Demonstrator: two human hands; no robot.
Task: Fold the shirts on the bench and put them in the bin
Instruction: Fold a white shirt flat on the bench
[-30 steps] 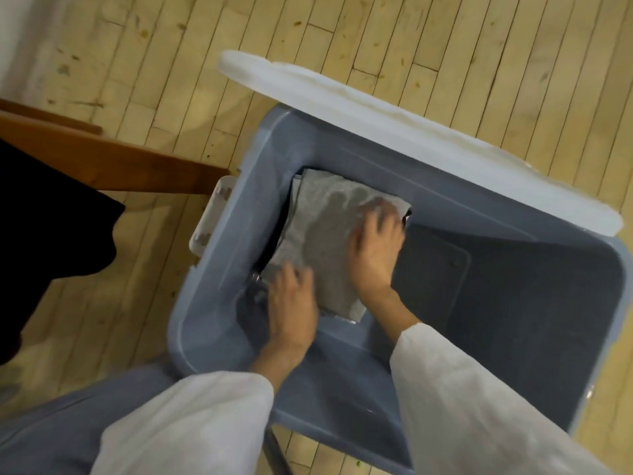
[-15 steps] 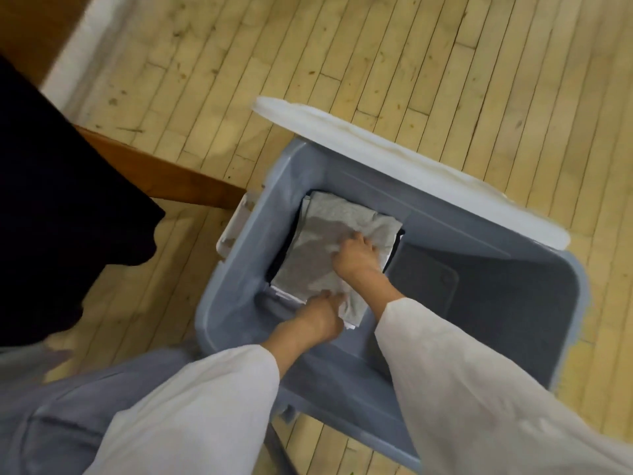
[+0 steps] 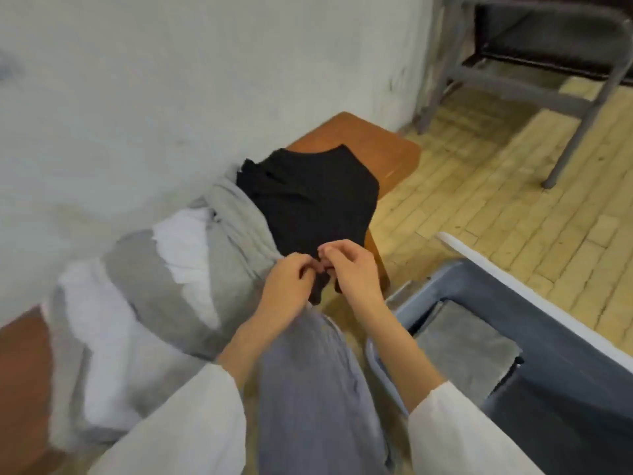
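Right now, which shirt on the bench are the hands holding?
The black shirt at the bench's far end: left hand and right hand pinch its near edge. The grey shirts and white shirts lie beside it, unheld.

Blurring the whole view w/ motion smear, worst at left. Leaving folds & edges in the grey & white shirt pile [image 3: 164, 279] impossible to separate. Burying most of the desk [image 3: 387, 145] under shirts, showing just the far end & a patch at left edge. Hiding the pinched bit of black shirt [image 3: 308, 197] hem behind curled fingertips of left grip [image 3: 284, 281] & right grip [image 3: 354, 269]. Cutting bin [image 3: 513, 299] off at right & bottom edges. Tucking part of folded grey shirt [image 3: 469, 351] behind rim & forearm. Cropping chair [image 3: 513, 77] at top.
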